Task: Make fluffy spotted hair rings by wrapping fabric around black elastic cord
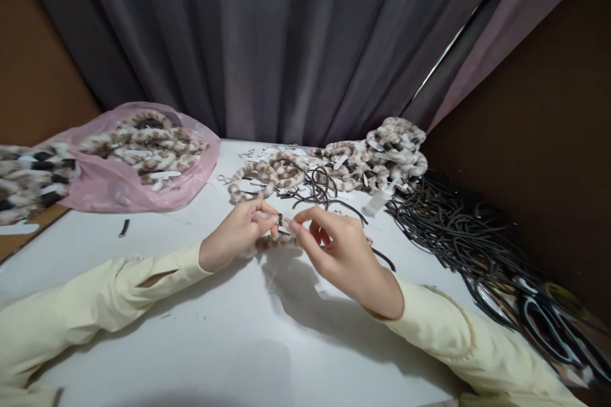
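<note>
My left hand [238, 232] is closed round one side of a fluffy brown-and-white ring [274, 241], thumb and fingers pinching it. A short black piece [280, 220] shows at the fingertips there. Thumb and forefinger of my right hand [346, 251] come together at the ring's pale end, close to the left fingertips. Whether they grip the fluff or something smaller is too fine to make out. Just beyond my hands lie two more fluffy rings [252, 182] and some loose black cords [319, 187].
A pink plastic bag [191, 194] of fluffy rings stands at the left, beside another heap [28, 184]. More tagged rings [398, 156] are piled at the back right near a small clear bottle [379, 200]. Black cords [453, 222] and scissors [544, 331] lie along the right side.
</note>
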### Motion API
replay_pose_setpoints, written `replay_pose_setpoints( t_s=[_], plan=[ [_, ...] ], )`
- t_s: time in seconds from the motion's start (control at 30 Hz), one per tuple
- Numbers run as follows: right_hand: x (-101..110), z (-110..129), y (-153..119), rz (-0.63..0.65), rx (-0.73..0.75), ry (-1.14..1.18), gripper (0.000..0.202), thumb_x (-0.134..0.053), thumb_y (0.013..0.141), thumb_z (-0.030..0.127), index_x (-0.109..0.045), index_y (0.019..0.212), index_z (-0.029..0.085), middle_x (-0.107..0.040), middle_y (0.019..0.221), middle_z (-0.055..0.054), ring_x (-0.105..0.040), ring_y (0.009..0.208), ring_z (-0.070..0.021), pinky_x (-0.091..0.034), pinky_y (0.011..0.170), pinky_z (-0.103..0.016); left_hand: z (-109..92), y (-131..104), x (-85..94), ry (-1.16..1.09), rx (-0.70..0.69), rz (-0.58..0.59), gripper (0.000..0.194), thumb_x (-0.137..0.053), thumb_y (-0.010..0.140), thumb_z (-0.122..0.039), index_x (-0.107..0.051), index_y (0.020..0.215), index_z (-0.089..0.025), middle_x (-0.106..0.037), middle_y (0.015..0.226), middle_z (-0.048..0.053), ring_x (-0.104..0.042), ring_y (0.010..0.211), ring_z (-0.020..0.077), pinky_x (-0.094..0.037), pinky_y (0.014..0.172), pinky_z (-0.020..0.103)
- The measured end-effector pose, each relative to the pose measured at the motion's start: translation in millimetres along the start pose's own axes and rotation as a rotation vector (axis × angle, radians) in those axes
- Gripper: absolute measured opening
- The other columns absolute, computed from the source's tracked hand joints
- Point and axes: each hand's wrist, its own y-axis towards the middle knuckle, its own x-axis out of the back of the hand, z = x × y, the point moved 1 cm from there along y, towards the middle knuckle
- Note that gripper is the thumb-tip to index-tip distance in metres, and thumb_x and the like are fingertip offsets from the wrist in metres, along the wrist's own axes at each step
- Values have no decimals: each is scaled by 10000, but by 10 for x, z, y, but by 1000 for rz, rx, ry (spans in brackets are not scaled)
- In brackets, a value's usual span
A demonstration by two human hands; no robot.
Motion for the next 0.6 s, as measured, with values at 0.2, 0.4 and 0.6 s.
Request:
replay_pose_setpoints(
  t_s=[0.2,0.4,0.6],
  plan=[
    [-145,-14,-82,327,-57,-37,131,-417,853,175,-516,935,150,-556,720,-27,-466,589,-119,-320,560,-234,0,35,27,-299,159,109,114,-478,570,-88,-404,510,-150,-391,528,-41,-354,467,64,-301,438,189],
    [-362,-146,19,464,-312,582,166,-410,873,245,-454,1000,147,-562,808,-31,-472,573,-90,-358,508,-205,-10,0,15,-175,37,-15,64,-512,658,-187,-470,698,-159,-489,571,-34,-455,480,93,-379,478,212],
    [-264,-109,62,442,-352,586,307,-398,889,276,-400,604,162,-368,526,55,-322,461,-60,-272,460,-195,13,-21,26,553,-456,-256,241,-442,654,-78,-527,859,-172,-521,568,-47,-507,529,106,-376,534,196]
  ],
)
